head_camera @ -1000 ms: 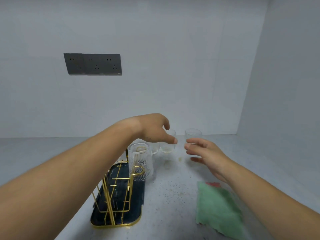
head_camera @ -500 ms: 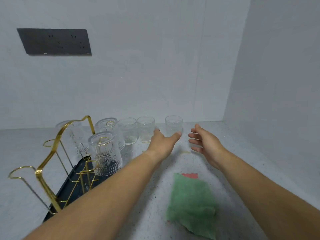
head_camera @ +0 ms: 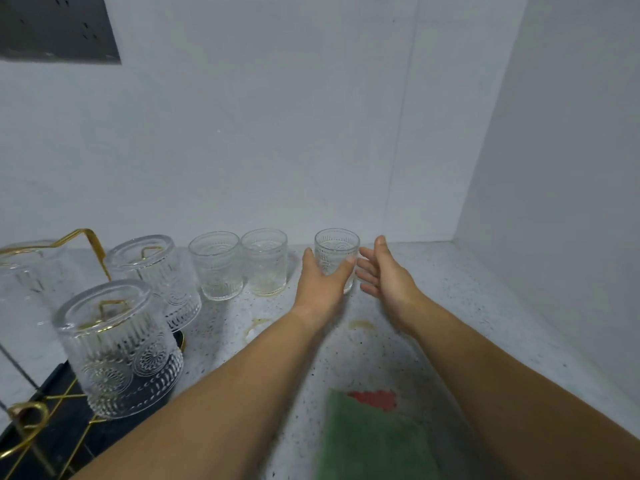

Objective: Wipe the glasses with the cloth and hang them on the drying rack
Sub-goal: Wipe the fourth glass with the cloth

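You are cupping the rightmost glass (head_camera: 337,251) at the worktop's (head_camera: 485,306) back edge with spread left hand (head_camera: 320,289), right hand (head_camera: 386,275) open beside it, cloth (head_camera: 374,441) lying untouched near the front edge; rack (head_camera: 90,234) is holding three, three apparently remaining.

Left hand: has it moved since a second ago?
Yes. The left hand moved rightward and forward to the rightmost glass, which it now straddles.
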A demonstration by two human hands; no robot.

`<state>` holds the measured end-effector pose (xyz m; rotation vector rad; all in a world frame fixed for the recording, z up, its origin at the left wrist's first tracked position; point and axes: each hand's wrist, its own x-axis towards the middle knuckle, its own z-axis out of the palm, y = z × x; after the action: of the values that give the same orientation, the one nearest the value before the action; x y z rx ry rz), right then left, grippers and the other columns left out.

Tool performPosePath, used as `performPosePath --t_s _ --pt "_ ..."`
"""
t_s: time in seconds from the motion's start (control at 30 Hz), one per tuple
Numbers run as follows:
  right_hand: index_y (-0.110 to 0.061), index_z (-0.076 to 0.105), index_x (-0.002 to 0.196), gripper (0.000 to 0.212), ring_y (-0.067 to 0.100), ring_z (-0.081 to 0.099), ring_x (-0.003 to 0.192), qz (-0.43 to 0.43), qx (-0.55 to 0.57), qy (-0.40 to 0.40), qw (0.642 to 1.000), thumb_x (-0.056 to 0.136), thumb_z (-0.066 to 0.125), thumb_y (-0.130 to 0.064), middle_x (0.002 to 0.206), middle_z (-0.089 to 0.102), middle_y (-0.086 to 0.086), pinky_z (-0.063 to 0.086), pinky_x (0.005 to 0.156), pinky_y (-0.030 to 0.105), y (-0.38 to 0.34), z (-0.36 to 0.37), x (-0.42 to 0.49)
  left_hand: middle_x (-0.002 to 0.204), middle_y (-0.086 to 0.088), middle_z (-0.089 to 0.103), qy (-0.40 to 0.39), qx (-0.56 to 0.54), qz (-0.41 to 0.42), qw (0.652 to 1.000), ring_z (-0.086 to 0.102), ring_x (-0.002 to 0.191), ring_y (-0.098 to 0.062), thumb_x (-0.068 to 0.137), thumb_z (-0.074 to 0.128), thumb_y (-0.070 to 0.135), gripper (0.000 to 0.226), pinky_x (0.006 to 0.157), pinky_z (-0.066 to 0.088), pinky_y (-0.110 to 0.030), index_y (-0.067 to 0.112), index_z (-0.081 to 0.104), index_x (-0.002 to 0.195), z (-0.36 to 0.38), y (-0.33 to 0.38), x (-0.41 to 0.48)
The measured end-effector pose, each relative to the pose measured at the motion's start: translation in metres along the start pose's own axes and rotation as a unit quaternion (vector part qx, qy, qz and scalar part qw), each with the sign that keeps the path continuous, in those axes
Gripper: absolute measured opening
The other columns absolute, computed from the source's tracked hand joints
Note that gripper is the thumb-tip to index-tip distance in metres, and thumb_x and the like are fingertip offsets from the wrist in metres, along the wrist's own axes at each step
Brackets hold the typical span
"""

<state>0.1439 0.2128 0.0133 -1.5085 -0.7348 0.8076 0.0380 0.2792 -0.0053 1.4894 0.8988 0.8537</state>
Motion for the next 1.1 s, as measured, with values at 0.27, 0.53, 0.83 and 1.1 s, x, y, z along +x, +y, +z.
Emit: performPosePath --t_s 0.27,0.53,0.83,1.1 --pt "-0.018 0.049 0.151 0.064 0.019 0.059 0.13 -0.032 -0.03 -0.011 0.999 0.109 0.017 -0.054 0.145 0.061 0.003 0.041 0.117 0.047 0.002 -0.001 -0.032 0.119 0.016 0.064 0.026 0.019 0.073 0.997 0.06 0.107 0.009 0.101 0.067 0.008 0.04 0.087 0.044 -0.001 0.021 0.054 0.136 -0.005 -0.008 -0.03" --pt "-0.034 0.07 0.115 0.045 0.006 0.074 0.096 -0.043 -0.007 -0.02 0.999 0.109 0.027 -0.048 0.099 0.079 -0.014 0.054 0.1 0.038 -0.008 -0.004 -0.131 0.1 0.007 0.077 0.0 -0.01 0.101 0.995 0.066 0.085 -0.001 0.084 0.088 0.027 0.032 0.076 0.05 -0.013 0.023 0.074 0.113 -0.044 0.0 -0.112" --pt "-0.036 0.061 0.134 0.033 -0.001 0.065 0.111 -0.076 -0.195 -0.076 0.975 0.102 0.056 -0.04 0.123 0.068 -0.015 0.051 0.104 0.028 -0.011 0.019 -0.218 0.101 -0.006 0.083 -0.084 -0.204 0.045 0.974 0.08 0.085 -0.02 0.075 0.079 0.03 0.06 0.067 0.061 -0.028 0.012 0.053 0.127 -0.093 0.003 -0.179" --pt "-0.034 0.07 0.113 0.036 -0.001 0.048 0.116 -0.116 -0.48 -0.09 0.865 0.088 0.066 -0.06 0.117 0.06 -0.022 0.036 0.102 0.016 0.029 0.018 -0.244 0.097 -0.002 0.079 -0.063 -0.273 0.006 0.96 0.074 0.082 -0.018 0.07 0.088 0.033 0.066 0.074 0.056 -0.039 0.018 0.054 0.125 -0.101 -0.011 -0.181"
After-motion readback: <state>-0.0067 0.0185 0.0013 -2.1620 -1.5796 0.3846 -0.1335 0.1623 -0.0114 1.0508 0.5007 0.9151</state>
